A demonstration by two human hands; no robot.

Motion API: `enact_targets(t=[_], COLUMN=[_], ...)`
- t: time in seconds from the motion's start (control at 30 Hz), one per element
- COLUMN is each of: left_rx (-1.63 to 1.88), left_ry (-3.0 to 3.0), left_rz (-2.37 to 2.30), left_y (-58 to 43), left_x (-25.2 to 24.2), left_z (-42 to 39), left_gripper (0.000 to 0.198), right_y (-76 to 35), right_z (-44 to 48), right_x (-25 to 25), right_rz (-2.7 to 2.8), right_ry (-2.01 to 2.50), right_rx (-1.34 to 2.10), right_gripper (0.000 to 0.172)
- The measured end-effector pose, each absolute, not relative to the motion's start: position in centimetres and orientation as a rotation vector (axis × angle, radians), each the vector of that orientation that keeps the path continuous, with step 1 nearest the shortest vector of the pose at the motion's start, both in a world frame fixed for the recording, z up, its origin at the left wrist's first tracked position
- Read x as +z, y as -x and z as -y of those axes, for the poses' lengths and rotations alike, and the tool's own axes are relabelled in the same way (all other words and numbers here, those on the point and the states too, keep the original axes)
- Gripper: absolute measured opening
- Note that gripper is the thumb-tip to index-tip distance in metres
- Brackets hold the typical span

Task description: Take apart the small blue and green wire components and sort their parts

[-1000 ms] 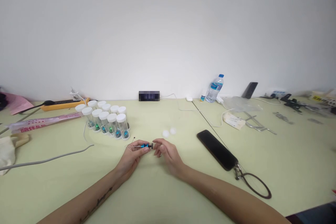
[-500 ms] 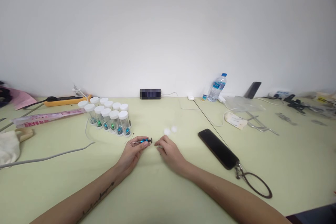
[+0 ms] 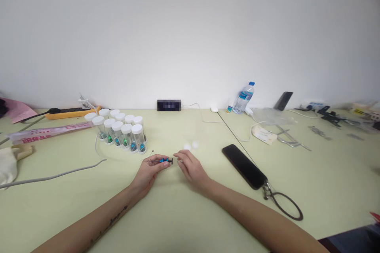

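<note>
My left hand (image 3: 150,174) is closed round a small blue and black tool (image 3: 164,160) with a thin metal rod. The rod points left past my fingers, and the black disc-like end faces right. A tiny dark tip shows just above the hand. My right hand (image 3: 191,170) is close to the black end, thumb and fingers apart, with nothing visible in it. Beyond the hands to the left stand several clear tubes (image 3: 139,140) with white caps, holding blue and green pieces. Two whitish round things (image 3: 187,147) lie past my right hand.
A black phone (image 3: 245,166) with a strap loop lies on the right. Behind it are a water bottle (image 3: 244,99), a white cable and metal parts (image 3: 292,142). A yellow power strip (image 3: 71,113), a pink-printed wrapper (image 3: 47,132) and a grey cable (image 3: 59,176) are on the left.
My right hand's fingers have straightened and spread a little near the tool's black end. The left hand keeps its hold on the tool. The view has shifted slightly.
</note>
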State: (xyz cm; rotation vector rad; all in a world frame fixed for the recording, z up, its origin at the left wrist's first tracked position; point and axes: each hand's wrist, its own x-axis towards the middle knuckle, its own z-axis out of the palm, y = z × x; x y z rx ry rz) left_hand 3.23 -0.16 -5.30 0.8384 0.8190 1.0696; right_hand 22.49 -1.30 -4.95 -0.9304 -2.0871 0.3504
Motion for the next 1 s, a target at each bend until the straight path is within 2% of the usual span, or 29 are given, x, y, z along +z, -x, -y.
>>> enact_targets(t=[0.77,1.0], left_rx=[1.052,1.038], left_ry=[-0.834,-0.844], left_rz=[-0.782,-0.781], left_y=[-3.09,-3.02], left_x=[-5.76,-5.97], left_z=[-0.04,0.03], left_gripper=[0.02,0.02], right_y=[-22.56,-22.48], right_z=[1.75,1.9], right_x=[-5.18,-4.61], right_rz=[2.12,2.202], right_ry=[0.804,0.777], right_rx=[0.357,0.353], right_gripper=[0.038,0.035])
